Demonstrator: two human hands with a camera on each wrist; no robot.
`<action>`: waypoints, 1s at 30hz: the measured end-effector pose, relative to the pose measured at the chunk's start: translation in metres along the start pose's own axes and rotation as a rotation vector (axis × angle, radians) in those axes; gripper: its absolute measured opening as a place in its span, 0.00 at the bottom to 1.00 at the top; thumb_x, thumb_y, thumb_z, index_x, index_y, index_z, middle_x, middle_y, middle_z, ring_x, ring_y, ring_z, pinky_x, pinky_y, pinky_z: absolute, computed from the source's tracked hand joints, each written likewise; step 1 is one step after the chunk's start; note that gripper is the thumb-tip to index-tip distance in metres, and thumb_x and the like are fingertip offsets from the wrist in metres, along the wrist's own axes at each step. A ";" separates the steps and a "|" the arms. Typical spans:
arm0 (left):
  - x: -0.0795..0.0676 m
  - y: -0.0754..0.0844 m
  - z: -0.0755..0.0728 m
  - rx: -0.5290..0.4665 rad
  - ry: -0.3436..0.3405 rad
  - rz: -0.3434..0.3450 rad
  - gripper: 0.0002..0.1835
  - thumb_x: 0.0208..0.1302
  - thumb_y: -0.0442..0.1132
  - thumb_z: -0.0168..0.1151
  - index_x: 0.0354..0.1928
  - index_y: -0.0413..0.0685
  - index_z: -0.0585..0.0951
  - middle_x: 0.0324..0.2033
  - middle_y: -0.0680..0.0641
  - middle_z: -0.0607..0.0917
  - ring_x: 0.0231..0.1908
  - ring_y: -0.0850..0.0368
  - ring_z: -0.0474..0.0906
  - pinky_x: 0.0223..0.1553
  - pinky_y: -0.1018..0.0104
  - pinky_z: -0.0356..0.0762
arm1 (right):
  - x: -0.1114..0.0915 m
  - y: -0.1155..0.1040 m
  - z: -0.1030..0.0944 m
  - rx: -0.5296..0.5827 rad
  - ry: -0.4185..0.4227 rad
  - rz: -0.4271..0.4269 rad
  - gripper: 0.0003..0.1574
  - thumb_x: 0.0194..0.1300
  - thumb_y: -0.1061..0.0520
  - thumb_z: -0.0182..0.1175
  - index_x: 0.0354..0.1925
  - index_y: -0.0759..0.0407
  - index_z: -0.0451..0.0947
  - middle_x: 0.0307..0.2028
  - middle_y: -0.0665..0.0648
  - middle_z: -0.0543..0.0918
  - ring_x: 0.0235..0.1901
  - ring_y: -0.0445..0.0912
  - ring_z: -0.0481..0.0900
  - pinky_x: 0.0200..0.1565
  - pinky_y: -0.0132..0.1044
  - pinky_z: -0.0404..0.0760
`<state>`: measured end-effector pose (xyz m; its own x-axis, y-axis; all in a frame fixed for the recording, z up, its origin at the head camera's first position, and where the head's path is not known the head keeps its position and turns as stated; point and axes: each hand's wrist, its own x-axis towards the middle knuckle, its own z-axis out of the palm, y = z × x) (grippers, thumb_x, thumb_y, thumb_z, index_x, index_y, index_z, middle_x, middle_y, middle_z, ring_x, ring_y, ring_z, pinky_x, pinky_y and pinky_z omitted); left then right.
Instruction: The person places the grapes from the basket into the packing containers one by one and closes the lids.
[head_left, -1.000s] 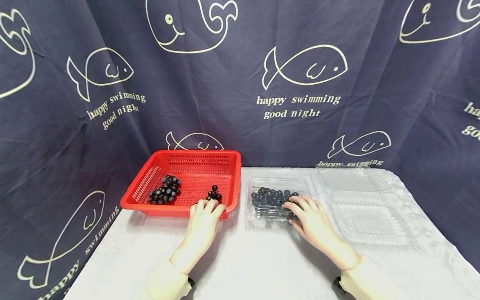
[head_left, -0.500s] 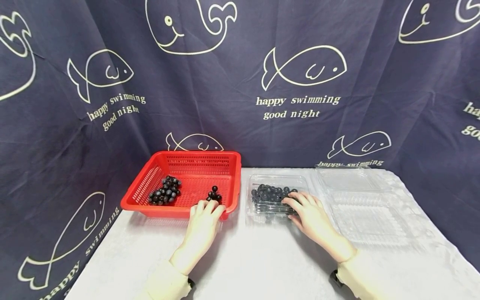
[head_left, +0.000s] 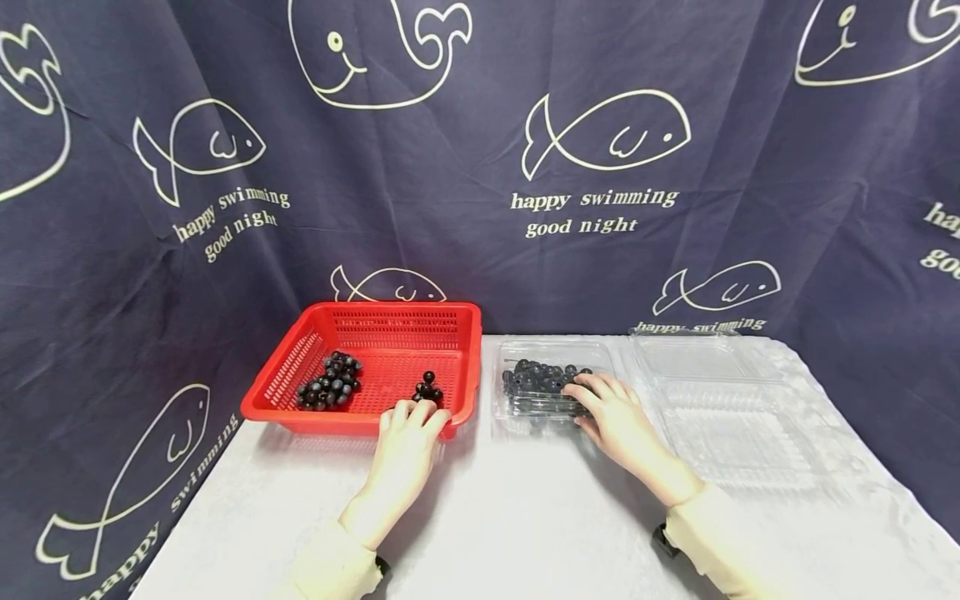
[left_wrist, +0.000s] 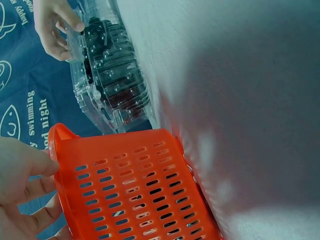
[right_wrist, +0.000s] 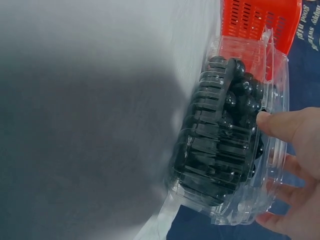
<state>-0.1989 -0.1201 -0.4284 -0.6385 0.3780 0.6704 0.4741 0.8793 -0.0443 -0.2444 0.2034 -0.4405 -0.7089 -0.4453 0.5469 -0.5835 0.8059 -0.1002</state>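
In the head view, a clear plastic clamshell box (head_left: 551, 421) full of dark grapes (head_left: 540, 375) stands mid-table. My right hand (head_left: 622, 421) grips its near right corner. The right wrist view shows the thumb (right_wrist: 275, 122) at the lid's edge and the other fingers behind the plastic. Left of the box is a red slotted basket (head_left: 367, 429), its near right rim held by my left hand (head_left: 408, 437). In the left wrist view that thumb (left_wrist: 42, 165) lies at the rim, with the other fingers beyond it. Inside the basket are a large grape bunch (head_left: 330, 383) and a small one (head_left: 428, 387).
Another clear clamshell box (head_left: 735, 433) lies opened out on the right of the table, its lid part (head_left: 693, 358) toward the back. A pale cloth (head_left: 510, 517) covers the table. A dark blue fish-print curtain (head_left: 480, 167) hangs behind and around it.
My right hand and the grape-filled clamshell box have shifted a little toward the back of the table. The left hand and the red basket have stayed in place.
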 end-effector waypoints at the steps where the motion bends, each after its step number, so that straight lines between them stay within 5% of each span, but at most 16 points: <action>1: 0.000 0.000 0.000 0.001 0.003 0.001 0.20 0.39 0.32 0.70 0.38 0.54 0.78 0.38 0.50 0.77 0.39 0.50 0.69 0.36 0.54 0.66 | 0.001 0.001 0.001 0.001 0.003 -0.003 0.33 0.46 0.59 0.71 0.53 0.51 0.76 0.54 0.59 0.76 0.54 0.59 0.71 0.52 0.61 0.67; 30: 0.000 0.001 -0.001 -0.015 -0.006 -0.010 0.16 0.43 0.32 0.68 0.37 0.53 0.78 0.37 0.50 0.76 0.39 0.50 0.69 0.36 0.53 0.65 | 0.017 0.020 0.013 0.001 0.002 -0.019 0.31 0.47 0.61 0.70 0.52 0.51 0.75 0.53 0.59 0.76 0.55 0.58 0.70 0.54 0.61 0.66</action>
<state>-0.1973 -0.1194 -0.4274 -0.6470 0.3706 0.6664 0.4763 0.8789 -0.0263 -0.2727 0.2070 -0.4440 -0.6966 -0.4601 0.5505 -0.5977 0.7965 -0.0907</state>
